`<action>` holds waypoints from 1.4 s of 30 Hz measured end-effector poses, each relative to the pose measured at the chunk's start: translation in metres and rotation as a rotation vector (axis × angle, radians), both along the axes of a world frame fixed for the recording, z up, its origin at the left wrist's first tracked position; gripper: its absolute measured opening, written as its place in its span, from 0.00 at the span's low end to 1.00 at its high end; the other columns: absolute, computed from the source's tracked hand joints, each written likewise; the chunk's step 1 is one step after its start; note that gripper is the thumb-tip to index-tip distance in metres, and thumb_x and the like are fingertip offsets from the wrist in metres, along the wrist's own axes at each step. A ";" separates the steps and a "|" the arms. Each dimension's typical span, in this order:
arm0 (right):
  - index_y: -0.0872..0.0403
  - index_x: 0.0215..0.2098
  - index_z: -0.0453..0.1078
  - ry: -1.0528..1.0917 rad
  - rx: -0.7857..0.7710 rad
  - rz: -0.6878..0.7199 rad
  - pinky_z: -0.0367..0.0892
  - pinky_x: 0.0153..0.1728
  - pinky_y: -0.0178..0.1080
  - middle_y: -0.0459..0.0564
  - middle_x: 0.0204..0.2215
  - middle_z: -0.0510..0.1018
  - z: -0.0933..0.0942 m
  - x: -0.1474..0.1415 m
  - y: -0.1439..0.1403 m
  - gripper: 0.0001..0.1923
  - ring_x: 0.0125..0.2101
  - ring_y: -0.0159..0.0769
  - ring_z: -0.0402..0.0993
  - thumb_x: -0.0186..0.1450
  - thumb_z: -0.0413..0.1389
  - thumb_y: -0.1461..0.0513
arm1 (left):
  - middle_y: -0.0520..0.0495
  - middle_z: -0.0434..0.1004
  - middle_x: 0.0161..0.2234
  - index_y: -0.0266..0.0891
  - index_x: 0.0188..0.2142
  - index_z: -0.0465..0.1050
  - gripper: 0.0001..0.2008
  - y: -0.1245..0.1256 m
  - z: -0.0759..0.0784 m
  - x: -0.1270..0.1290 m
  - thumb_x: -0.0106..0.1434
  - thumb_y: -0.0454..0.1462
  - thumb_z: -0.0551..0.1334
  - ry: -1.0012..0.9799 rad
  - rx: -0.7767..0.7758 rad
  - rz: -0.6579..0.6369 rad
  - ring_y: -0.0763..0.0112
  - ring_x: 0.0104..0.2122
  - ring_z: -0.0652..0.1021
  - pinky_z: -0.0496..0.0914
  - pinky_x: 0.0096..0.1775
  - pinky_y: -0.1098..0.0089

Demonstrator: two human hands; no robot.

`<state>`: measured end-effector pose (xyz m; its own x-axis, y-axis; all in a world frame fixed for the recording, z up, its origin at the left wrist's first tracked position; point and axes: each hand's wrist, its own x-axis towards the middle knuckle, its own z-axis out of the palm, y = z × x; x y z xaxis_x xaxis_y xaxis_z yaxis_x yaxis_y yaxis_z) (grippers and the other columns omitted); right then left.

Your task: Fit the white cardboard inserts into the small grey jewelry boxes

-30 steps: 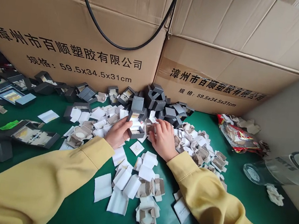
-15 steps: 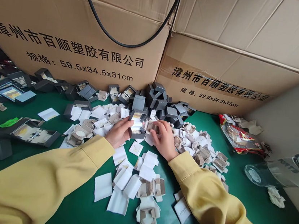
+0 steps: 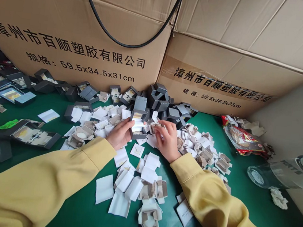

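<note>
Surface: green felt-like table, matte and flat, littered with small packaging parts.
Background: two large brown cardboard cartons with printed black characters stand along the far edge; a black cable loops in front of them.
Left hand: fingers curled around an open small grey box, thumb on its near side; the box sits just above the table, at the front of the heap, right between the two hands.
Right hand: fingers bent and pinching a small beige-and-white insert just beside the box's open side; whether it is already seated inside, I cannot tell.
Done so far, as it looks: a heap of dark grey boxes, rigid and square-edged, is piled against the cartons.
Left to do, as it looks: many loose white pads and folded beige card inserts lie scattered around both wrists, so much appears unfinished.
Materials: pads look soft and thin, inserts are creased card with round cut-outs, boxes look stiff and matte.
Sides: larger flat grey cases lie open to the left; a red printed bag and a clear glass jar on its side lie to the right.
Sleeves: yellow, soft knit.
</note>
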<state>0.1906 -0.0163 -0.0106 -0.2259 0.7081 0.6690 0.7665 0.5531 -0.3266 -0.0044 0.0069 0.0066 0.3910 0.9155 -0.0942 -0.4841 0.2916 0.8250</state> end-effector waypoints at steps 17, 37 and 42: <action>0.56 0.46 0.69 -0.378 -0.218 0.045 0.59 0.40 0.44 0.55 0.42 0.74 0.003 -0.011 -0.010 0.16 0.42 0.44 0.65 0.67 0.48 0.56 | 0.44 0.78 0.41 0.37 0.48 0.70 0.18 0.002 -0.005 0.000 0.56 0.35 0.60 0.015 -0.002 -0.009 0.61 0.44 0.76 0.70 0.44 0.63; 0.55 0.45 0.67 -0.329 -0.349 -0.036 0.54 0.37 0.44 0.54 0.41 0.72 0.002 -0.020 -0.013 0.16 0.41 0.46 0.61 0.59 0.55 0.58 | 0.43 0.78 0.40 0.36 0.49 0.69 0.19 -0.001 -0.001 0.001 0.57 0.38 0.61 0.051 -0.025 -0.011 0.63 0.42 0.77 0.73 0.41 0.66; 0.56 0.43 0.66 -0.407 -0.290 -0.019 0.54 0.38 0.45 0.55 0.40 0.72 0.004 -0.021 -0.015 0.12 0.41 0.46 0.62 0.64 0.49 0.60 | 0.42 0.78 0.41 0.34 0.49 0.69 0.19 -0.001 0.000 0.002 0.58 0.37 0.60 0.021 -0.045 -0.011 0.63 0.42 0.77 0.73 0.41 0.66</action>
<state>0.1696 -0.0316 -0.0068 -0.4128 0.8585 0.3042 0.8728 0.4684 -0.1375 -0.0027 0.0060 0.0061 0.3988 0.9058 -0.1433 -0.4636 0.3340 0.8207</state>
